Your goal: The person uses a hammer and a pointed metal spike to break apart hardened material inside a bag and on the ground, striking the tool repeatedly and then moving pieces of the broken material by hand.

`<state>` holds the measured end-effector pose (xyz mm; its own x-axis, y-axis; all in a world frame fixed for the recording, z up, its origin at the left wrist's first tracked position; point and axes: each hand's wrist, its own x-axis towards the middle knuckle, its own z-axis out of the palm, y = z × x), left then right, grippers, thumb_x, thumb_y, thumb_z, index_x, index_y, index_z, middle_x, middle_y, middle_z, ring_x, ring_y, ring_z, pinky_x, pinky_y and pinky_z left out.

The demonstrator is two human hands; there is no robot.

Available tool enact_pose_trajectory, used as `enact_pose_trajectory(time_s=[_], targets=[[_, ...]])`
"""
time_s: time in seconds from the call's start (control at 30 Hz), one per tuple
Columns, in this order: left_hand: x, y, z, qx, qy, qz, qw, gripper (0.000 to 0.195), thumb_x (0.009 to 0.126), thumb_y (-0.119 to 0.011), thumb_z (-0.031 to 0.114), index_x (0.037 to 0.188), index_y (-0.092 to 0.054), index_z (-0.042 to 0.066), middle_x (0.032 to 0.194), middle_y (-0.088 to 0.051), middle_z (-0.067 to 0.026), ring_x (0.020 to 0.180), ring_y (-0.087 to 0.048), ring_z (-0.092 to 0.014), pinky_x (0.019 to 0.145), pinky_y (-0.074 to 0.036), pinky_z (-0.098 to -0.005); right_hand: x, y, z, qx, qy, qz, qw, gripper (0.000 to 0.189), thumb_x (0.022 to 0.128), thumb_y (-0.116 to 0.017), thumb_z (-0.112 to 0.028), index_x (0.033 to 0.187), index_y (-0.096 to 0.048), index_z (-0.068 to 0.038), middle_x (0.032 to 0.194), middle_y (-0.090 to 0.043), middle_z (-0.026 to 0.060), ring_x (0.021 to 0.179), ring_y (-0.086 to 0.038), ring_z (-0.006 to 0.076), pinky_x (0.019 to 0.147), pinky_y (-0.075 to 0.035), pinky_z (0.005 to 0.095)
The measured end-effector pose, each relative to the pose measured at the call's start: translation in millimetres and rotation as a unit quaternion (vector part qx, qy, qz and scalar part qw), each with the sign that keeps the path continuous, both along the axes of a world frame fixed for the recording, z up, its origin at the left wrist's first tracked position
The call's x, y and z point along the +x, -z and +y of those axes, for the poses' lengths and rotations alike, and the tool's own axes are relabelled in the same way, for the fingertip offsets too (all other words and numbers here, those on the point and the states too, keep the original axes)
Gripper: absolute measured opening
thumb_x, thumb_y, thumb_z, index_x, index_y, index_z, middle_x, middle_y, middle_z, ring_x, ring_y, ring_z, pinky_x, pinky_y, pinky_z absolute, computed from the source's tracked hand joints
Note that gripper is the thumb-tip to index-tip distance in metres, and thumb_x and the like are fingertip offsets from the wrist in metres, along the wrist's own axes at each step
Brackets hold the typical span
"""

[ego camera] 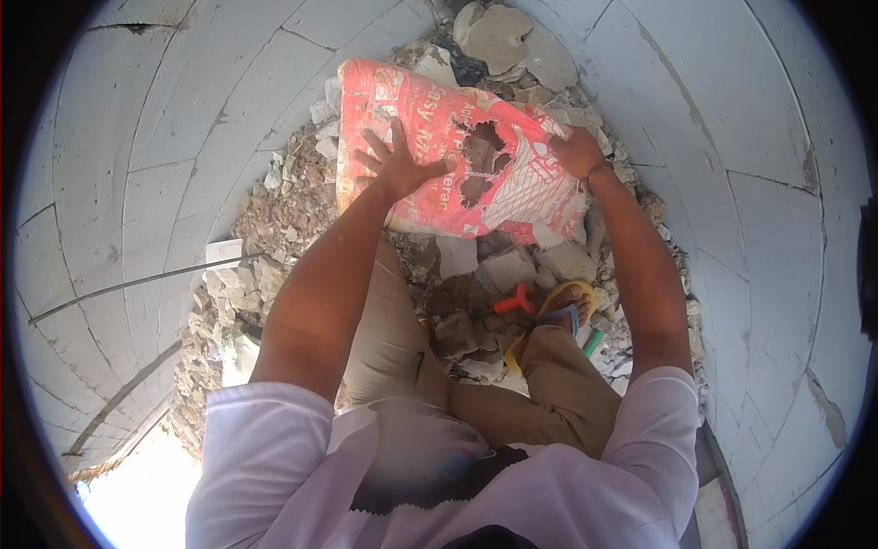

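Note:
A torn red and white woven sack (439, 199) lies across the rubble in front of me, with a ragged hole through its middle. My left hand (398, 168) rests on the sack's left half, fingers spread and palm down. At its upper right edge, my right hand (578, 152) is closed on the gathered sack material. Grey pieces show inside the hole. Below the sack, a chisel's red hand guard (518, 300) lies among broken chunks, beside my foot in a yellow sandal (583, 295).
Broken concrete and stone (507, 267) cover the ground around my legs. Grey block walls (686, 137) curve up on both sides. A steel rebar (147, 280) sticks out at the left. A green rod (593, 342) lies beside my foot.

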<state>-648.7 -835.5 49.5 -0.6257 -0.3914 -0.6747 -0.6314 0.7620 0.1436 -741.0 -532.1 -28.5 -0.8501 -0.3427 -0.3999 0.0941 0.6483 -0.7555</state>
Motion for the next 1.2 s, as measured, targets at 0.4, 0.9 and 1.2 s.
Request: enact_pose_trajectory(time_s=[0.4,0.9,1.2], targets=[[6,5,-5,0.037,-0.002,0.053,0.998,0.141,0.056,-0.072,0.080,0.156,0.010,0.024,0.155,0.025,-0.0268,0.138,0.022,-0.059,0.102,-0.001,-0.0800,42,-72,24,-0.004,0.068,-0.286,0.956,0.051,0.093,-0.060,-0.041,0.125,-0.058,-0.001,0.110,-0.067,0.0082,0.094,-0.063,0.0138,0.081,-0.050,0.0327],[104,61,-100,-0.070,-0.218,0.347,0.909,0.079,0.087,-0.058,0.049,0.151,-0.027,0.015,0.150,-0.033,-0.0232,0.141,-0.030,-0.039,0.111,-0.018,-0.0642,154,-85,26,-0.264,0.141,-0.346,0.889,0.040,0.097,-0.058,-0.020,0.129,-0.050,0.003,0.120,-0.062,0.0113,0.106,-0.063,0.0212,0.090,-0.054,0.0361],[153,55,-117,-0.170,-0.189,0.483,0.838,0.044,0.086,-0.059,0.025,0.119,-0.059,-0.004,0.099,-0.067,-0.0220,0.094,-0.065,-0.037,0.084,-0.050,-0.0455,123,-95,-15,-0.339,0.165,-0.347,0.859,0.041,0.095,-0.058,-0.019,0.130,-0.049,0.001,0.125,-0.059,0.0134,0.106,-0.063,0.0234,0.090,-0.053,0.0376]])
